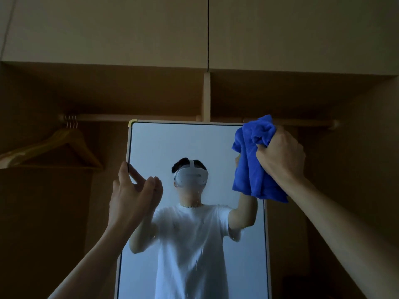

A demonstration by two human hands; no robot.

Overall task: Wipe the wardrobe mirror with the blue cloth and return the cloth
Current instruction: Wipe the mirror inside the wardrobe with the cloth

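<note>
Nearest the lens is the right forearm, rising from the lower right to the right hand (280, 156); its fingers are clamped on a bunched, bright blue microfibre cloth (252, 160), which hangs in folds below the fist. I read the cloth as sitting over the upper right corner of the tall, pale-framed wardrobe mirror (172, 143); it looks pressed to the glass, since the hand's reflection meets it, but I cannot be sure of contact.

The left hand (129, 197) is at the mirror's left edge; its thumb lies against the frame and its fingers (155, 186) curl loosely in front of the glass; I cannot tell whether it pinches the frame or only steadies it.

What the next stroke turns on, as I judge it: the mirror's long axis runs up and down, and nearly all of the glass lies down and to the left of the cloth; faint drip marks show lower on the pane. The right hand has the cloth, so it should do the wiping, sweeping leftward along the top and then working downward.

A wooden clothes hanger (54, 145) hangs from the wardrobe rail (151, 118) at upper left, well apart from both hands.
</note>
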